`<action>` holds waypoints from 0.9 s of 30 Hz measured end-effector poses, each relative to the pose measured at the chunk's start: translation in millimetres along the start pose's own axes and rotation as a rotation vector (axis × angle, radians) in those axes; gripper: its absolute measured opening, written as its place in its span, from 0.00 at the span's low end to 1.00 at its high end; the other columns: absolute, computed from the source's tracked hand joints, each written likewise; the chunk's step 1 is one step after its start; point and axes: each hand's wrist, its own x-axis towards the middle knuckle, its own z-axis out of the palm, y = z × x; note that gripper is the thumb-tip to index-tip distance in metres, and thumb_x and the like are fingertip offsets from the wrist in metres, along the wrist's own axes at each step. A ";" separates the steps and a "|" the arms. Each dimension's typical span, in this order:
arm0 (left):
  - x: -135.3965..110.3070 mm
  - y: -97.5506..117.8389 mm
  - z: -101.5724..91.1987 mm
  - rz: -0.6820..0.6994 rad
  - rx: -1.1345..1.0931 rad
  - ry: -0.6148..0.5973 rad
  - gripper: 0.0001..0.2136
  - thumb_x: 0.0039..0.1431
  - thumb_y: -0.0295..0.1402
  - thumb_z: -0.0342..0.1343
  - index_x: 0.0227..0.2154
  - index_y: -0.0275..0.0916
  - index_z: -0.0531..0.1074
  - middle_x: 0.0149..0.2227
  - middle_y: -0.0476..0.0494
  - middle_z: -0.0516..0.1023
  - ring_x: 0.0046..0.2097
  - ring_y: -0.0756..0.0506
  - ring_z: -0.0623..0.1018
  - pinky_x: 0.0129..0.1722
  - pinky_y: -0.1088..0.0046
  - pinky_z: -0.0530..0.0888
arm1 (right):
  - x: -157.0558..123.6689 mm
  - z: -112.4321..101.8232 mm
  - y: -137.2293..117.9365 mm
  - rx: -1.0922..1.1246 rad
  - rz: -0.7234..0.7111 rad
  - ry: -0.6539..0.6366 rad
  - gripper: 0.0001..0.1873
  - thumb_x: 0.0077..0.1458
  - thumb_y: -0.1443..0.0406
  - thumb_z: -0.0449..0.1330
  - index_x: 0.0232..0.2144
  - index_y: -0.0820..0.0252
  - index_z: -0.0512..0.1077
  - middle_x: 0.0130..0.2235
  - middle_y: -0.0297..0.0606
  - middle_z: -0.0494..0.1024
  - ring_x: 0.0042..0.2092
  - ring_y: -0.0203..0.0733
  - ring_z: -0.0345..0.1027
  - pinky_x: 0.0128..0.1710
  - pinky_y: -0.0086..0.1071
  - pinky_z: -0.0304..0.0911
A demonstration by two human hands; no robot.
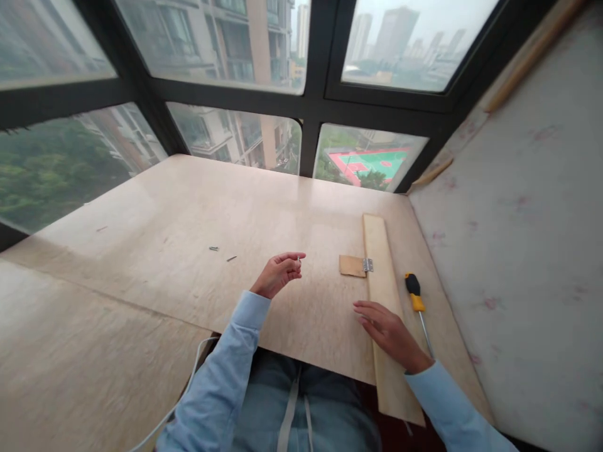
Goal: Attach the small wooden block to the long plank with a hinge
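From the head camera, a pale wooden tabletop (188, 207) spreads in front of the person, with dark-framed windows (313, 107) beyond the far end of the plank (377, 251) and a floral-patterned wall (509, 238) to the plank's right. Buildings, greenery and a sports court show through the glass.

The plank's long axis runs from the person's lap toward the windows, its far end leaning slightly left. A metal hinge (368, 265) sits at the plank's left edge, joining a small wood piece (352, 265) that points left, crosswise to the plank.

Left of the plank, the left hand (284, 271) pinches a small screw (298, 259), roughly upright, between thumb and fingertips. The right hand (389, 333) lies over the plank's near half, fingers loosely extended, covering part of it; whether it touches the wood cannot be told.

Right of the plank lies a yellow-and-black screwdriver (414, 292), handle toward the windows. Well left of the plank are small metal pieces (231, 258).
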 end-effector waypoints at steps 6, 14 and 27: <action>44.4 -35.5 74.3 0.005 0.123 -0.004 0.14 0.42 0.29 0.65 0.34 0.31 0.76 0.28 0.47 0.75 0.28 0.54 0.73 0.32 0.75 0.74 | -4.0 1.9 4.3 0.099 0.042 0.068 0.13 0.61 0.68 0.54 0.44 0.58 0.76 0.46 0.44 0.79 0.49 0.43 0.73 0.50 0.41 0.70; 100.2 -70.5 133.5 0.265 0.753 0.051 0.09 0.53 0.30 0.58 0.34 0.32 0.78 0.28 0.44 0.79 0.29 0.50 0.76 0.32 0.74 0.73 | 3.2 -5.0 15.8 0.211 0.114 0.146 0.13 0.60 0.69 0.55 0.45 0.58 0.75 0.50 0.45 0.76 0.52 0.43 0.70 0.52 0.41 0.68; 134.4 -91.2 143.6 0.608 1.334 -0.196 0.10 0.61 0.27 0.54 0.41 0.36 0.78 0.36 0.42 0.80 0.34 0.49 0.77 0.38 0.73 0.73 | 47.1 -5.7 52.3 -0.199 0.272 0.277 0.24 0.55 0.72 0.53 0.56 0.63 0.67 0.56 0.51 0.67 0.59 0.53 0.59 0.58 0.51 0.60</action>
